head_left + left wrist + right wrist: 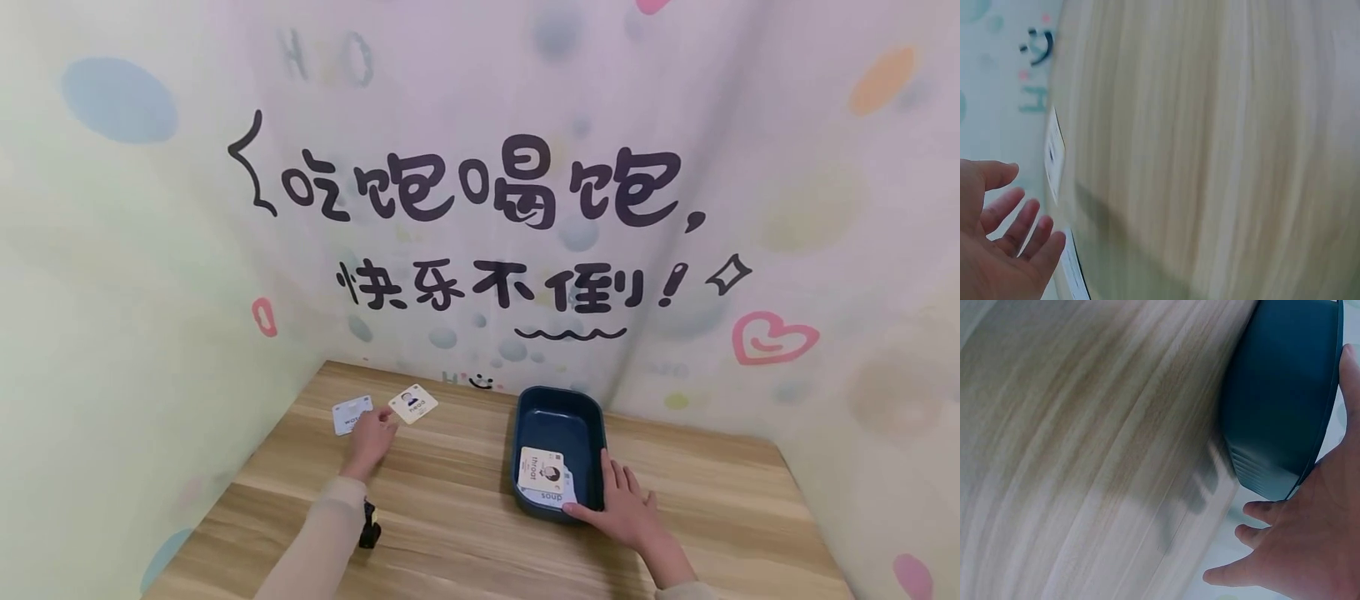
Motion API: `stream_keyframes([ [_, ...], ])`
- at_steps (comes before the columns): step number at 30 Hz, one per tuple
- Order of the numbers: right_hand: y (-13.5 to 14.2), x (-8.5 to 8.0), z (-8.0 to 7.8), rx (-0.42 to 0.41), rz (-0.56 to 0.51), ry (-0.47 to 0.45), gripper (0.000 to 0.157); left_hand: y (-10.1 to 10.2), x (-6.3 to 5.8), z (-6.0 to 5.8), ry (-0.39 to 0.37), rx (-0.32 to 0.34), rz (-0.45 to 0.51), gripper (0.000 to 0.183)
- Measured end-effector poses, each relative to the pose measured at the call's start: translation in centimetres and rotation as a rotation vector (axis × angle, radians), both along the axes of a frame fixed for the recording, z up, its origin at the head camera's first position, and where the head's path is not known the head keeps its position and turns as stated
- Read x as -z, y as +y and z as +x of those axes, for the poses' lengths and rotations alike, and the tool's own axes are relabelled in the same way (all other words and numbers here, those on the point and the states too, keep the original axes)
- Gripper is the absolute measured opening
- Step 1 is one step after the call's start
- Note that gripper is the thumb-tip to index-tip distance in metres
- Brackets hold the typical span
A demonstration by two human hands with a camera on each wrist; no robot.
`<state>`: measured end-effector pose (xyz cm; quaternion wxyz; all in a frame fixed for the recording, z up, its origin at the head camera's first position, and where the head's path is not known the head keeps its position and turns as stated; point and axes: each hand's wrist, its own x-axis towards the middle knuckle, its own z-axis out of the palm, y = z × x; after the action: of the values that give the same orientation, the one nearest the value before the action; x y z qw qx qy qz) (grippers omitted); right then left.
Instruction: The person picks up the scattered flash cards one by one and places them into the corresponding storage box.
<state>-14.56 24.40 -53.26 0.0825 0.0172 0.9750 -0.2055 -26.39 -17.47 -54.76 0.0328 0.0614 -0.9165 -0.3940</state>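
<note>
My left hand (373, 437) hovers above two cards at the back left of the table, its fingers loosely spread and nothing in them, as the left wrist view shows. Partly covered by it in the head view is a bluish card (349, 412). A cream card printed "head" (413, 403) lies just right of its fingertips. My right hand (628, 507) rests at the near right corner of a dark blue plastic bin (558, 400), thumb on the rim and fingers spread along the side. Inside the bin a "throat" card (541, 471) overlaps a "soup" card (552, 497).
The wood-grain table (450, 500) meets a printed curtain (480, 100) with dark lettering along its back edge. More curtain hangs at the left and right sides. A black strap device (369, 527) is on the left wrist.
</note>
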Motion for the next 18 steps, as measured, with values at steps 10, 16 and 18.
stream_keyframes([
  [10, 0.0, -0.2, -0.2, 0.0, 0.016, 0.001, 0.126, -2.6, 0.4, 0.1, -0.122, -0.022, -0.336, 0.046],
  [16, 0.1, 0.0, -0.2, 0.0, 0.009, 0.002, 0.125, -2.9, 0.7, 0.5, -0.1, 0.003, -0.39, 0.031],
  [18, 0.0, 0.1, -0.2, -0.002, 0.009, 0.001, 0.126, -3.0, 0.9, 0.6, -0.088, -0.01, -0.381, 0.032],
])
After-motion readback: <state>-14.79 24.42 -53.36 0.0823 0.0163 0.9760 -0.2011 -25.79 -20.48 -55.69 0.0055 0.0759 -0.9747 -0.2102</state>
